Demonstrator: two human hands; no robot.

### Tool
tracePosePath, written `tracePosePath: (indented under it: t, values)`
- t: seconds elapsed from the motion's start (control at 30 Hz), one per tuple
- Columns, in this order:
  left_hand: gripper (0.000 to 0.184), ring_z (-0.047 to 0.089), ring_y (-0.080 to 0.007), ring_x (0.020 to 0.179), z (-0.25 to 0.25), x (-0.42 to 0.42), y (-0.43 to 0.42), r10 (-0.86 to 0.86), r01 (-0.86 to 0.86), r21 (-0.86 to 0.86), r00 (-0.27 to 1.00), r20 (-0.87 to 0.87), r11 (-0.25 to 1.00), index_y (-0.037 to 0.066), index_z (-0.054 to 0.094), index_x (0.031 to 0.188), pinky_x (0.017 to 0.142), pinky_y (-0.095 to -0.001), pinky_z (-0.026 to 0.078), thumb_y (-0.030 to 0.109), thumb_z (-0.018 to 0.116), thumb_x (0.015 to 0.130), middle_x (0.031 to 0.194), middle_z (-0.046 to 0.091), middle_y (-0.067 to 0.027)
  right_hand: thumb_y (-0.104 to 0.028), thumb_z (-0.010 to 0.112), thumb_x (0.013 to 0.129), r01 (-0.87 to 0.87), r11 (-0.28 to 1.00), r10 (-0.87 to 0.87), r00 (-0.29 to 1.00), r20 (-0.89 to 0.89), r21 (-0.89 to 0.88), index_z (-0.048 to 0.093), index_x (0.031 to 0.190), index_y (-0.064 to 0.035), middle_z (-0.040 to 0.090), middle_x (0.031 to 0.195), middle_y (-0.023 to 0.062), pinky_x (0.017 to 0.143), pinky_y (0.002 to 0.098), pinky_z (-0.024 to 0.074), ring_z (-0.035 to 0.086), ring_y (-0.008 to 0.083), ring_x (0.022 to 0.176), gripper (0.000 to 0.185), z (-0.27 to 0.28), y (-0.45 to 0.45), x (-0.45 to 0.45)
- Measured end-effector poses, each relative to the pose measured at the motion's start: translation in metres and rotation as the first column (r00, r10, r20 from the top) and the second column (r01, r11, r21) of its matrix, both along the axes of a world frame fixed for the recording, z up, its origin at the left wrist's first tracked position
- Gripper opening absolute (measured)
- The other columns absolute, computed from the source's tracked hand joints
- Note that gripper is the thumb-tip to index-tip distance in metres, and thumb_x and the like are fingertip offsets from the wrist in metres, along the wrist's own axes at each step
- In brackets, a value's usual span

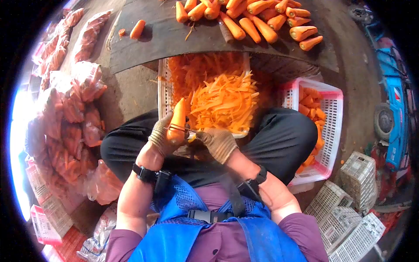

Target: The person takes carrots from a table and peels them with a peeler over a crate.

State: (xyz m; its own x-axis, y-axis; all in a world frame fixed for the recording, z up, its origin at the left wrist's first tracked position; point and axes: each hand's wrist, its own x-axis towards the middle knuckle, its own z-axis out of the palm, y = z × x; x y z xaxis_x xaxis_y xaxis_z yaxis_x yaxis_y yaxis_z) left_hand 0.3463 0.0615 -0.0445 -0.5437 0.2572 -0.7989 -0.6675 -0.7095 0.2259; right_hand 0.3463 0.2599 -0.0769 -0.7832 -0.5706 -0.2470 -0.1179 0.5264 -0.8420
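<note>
My gloved left hand [159, 134] is wrapped round a thick orange carrot [177, 120], its narrow end pointing up. Beside it, my gloved right hand [217, 143] is closed on a peeler [192, 130], whose thin dark blade part lies across the carrot. Both hands are above my lap, at the near edge of a white basket [164, 89]. Orange peelings [222, 100] are heaped in that basket. Several whole carrots [262, 28] lie on the dark board beyond it.
The dark board [157, 43] spans the top, with a loose carrot at its left. A pink-rimmed white basket [334, 94] of carrot pieces stands right. Bagged carrots [65, 131] fill the left; white crates [358, 179] and a blue vehicle [393, 100] are at right.
</note>
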Motion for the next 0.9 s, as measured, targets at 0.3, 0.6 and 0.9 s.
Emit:
tracePosePath:
  t: [0.3,0.6,0.9]
  values:
    - [0.050,0.059,-0.0184,0.065,0.091,0.064,0.010,-0.253,0.269,-0.107,0.957,0.143,0.957,0.001,0.054,0.107,0.058,-0.0287,0.049,0.047,0.048,0.089,0.082,0.061,-0.0102,-0.057,0.036,0.087,0.192,0.951,-0.231,0.963,0.141,0.242,0.062,0.080,-0.0038,0.060,0.076,0.0208,0.066,0.0439,0.0444,0.058,0.0394,0.076,0.060,-0.014,0.003,-0.012]
    - [0.043,0.058,-0.0201,0.060,0.031,0.037,-0.003,0.051,-0.058,-0.128,0.997,-0.058,0.990,0.004,0.052,0.102,0.052,-0.0302,0.050,0.045,0.047,0.090,0.077,0.059,-0.0082,-0.056,0.035,0.089,0.137,0.990,-0.133,0.986,0.101,-0.028,0.063,0.074,-0.0042,0.057,0.065,0.0200,0.058,0.0418,0.0450,0.059,0.0366,0.067,0.061,0.007,0.001,-0.004]
    - [0.041,0.061,-0.0208,0.069,-0.011,-0.006,-0.005,0.132,-0.132,-0.115,0.991,-0.011,0.985,0.004,0.052,0.106,0.060,-0.0320,0.052,0.041,0.053,0.087,0.084,0.061,-0.0085,-0.052,0.034,0.091,0.059,0.990,-0.058,0.998,0.012,-0.129,0.063,0.074,-0.0071,0.058,0.059,0.0135,0.055,0.0391,0.0451,0.059,0.0298,0.056,0.056,-0.005,-0.001,0.004]
